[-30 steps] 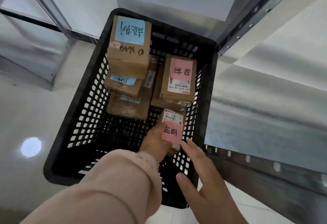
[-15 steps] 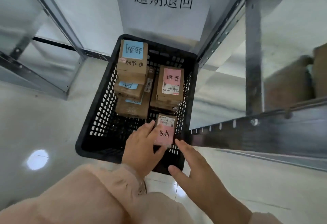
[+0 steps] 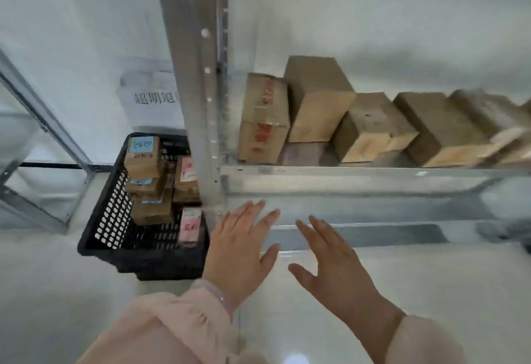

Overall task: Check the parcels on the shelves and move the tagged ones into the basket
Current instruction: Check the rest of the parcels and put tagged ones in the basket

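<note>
The left hand (image 3: pixel 238 245) and the right hand (image 3: pixel 333 263) are being held open side by side, palms down and fingers spread, with nothing being gripped by either. Both are being held out in front of the lower level of the metal shelf (image 3: pixel 359 172). A black basket (image 3: pixel 161 260) is being kept on the floor (image 3: pixel 43 291), just left of the shelf's upright post (image 3: pixel 198 76). Inside it, a stack of blue-tagged parcels (image 3: pixel 142 159) is being kept at the left, a pink-tagged parcel (image 3: pixel 186 173) is being partly hidden by the post, and a small pink-tagged parcel (image 3: pixel 190 224) is being stood on end just beside the right wall. A row of brown parcels (image 3: pixel 370 127) is being stored on the shelf, tilted against one another. Red marks are being shown on the leftmost box (image 3: pixel 264 119), but tags cannot be made out there. A paper sign (image 3: pixel 149 96) is being displayed on the wall behind the basket.
</note>
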{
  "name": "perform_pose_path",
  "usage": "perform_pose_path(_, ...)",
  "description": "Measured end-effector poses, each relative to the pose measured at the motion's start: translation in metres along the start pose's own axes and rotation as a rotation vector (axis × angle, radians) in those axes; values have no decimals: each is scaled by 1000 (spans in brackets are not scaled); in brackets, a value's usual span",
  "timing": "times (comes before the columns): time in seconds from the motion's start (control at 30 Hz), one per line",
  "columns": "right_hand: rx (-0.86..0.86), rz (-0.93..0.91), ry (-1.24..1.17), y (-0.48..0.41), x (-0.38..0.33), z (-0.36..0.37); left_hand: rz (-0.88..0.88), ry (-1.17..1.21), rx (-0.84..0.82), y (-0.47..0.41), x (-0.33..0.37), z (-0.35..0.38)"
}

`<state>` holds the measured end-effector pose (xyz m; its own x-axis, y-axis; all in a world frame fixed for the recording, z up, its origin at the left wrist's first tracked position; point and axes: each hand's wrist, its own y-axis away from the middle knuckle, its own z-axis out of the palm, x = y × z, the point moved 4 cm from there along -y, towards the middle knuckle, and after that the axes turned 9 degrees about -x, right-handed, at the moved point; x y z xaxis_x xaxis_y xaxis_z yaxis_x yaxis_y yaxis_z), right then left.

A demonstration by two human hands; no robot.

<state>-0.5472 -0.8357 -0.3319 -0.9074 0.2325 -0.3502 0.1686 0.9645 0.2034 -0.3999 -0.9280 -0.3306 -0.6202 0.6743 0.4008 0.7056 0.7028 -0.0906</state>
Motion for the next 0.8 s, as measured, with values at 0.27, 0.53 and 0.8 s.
perform_pose_path(0.27,338,189,103,142,106,-144,331,-75,108,-52,230,-32)
perform_pose_path(0.53,561,433,131,233,203,-225,558,-38,158,-107,394,-44)
perform_pose_path(0.8,717,586,207,262,304,-305,730,78,221,-192,524,-28)
